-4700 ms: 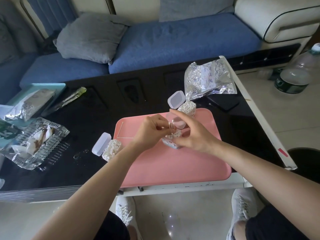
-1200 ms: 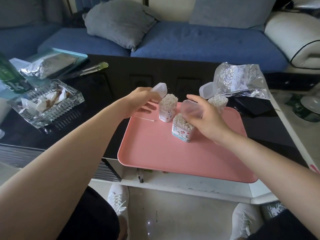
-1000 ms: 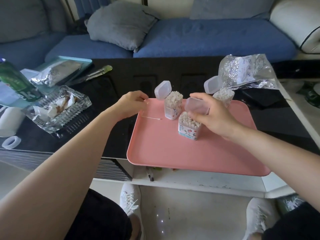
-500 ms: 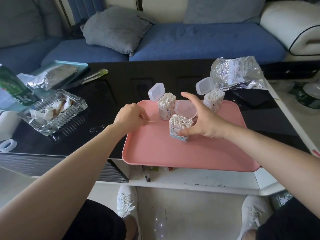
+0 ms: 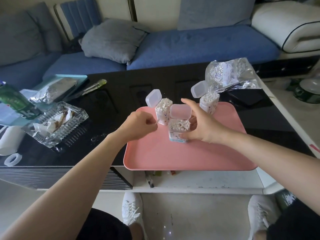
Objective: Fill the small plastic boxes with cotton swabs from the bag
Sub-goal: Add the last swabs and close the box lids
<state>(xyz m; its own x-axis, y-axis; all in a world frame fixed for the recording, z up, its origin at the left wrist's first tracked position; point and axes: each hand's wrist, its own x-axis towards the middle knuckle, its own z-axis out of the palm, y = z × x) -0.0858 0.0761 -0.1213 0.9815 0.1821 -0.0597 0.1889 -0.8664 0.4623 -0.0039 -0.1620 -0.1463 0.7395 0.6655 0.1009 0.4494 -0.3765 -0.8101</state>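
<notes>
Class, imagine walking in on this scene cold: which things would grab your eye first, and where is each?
The pink tray at the black table's near edge stands out, carrying three open-lidded boxes packed with white cotton swabs. The right hand grips the nearest box; the left hand beside it seems to pinch one swab. A crinkled silver bag lies behind the tray's far right corner.

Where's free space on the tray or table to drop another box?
Bare: near half of the pink tray, from the nearest box, gripped by the right hand, to the front rim; the black table between tray and glass ashtray. Crowded: tray's far end, with the back-left box, back-right box, left hand, and the bag behind.
</notes>
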